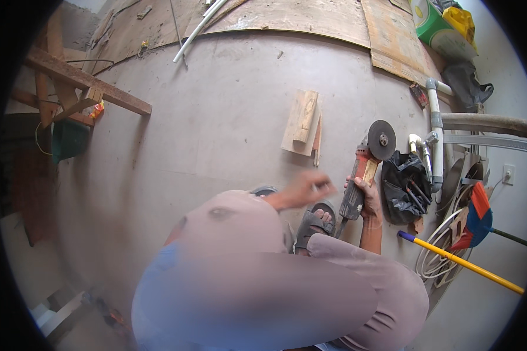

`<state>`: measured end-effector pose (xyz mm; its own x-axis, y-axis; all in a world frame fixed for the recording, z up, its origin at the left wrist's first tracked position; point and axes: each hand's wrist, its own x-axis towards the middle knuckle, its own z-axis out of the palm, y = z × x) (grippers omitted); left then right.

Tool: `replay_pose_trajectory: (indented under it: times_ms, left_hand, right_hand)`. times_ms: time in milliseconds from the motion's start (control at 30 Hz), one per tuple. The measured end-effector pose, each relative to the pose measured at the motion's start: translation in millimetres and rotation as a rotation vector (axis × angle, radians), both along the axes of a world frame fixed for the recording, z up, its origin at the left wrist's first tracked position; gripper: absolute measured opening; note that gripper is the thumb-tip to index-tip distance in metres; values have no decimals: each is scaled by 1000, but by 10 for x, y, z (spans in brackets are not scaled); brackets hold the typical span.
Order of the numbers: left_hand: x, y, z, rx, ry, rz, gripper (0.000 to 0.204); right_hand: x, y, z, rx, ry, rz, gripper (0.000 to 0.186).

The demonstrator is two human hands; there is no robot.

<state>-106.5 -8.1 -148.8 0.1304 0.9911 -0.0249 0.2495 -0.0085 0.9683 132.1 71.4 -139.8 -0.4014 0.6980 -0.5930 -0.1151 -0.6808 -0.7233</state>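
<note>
An angle grinder, red and black with a dark cutting disc at its far end, is gripped round its body by my right hand. Its disc points away from me, just above the floor or resting near it; I cannot tell which. My left hand reaches over my left knee toward the grinder, apart from it, and its fingers are smeared by motion. Beyond that hand, a short wooden block lies on a flat piece of board on the floor.
A black plastic bag with tools lies right of the grinder. White pipes, a coiled white cable and a yellow pole are at the right. Wooden beams jut in from the left; plywood sheets lie at the far side.
</note>
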Motion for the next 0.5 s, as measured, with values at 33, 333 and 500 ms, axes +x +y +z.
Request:
replay_pose_trajectory:
  times_ms: [33, 333, 500]
  left_hand:
    - [-227, 115, -26, 231, 95, 225, 31]
    - [-837, 253, -523, -501, -395, 556, 41]
    - [-964, 486, -78, -413, -693, 534, 30]
  right_hand:
    - [37, -33, 0, 29, -15, -12, 47]
    - [-36, -178, -61, -22, 31, -43, 45]
    - [-7, -174, -172, -17, 27, 24, 39]
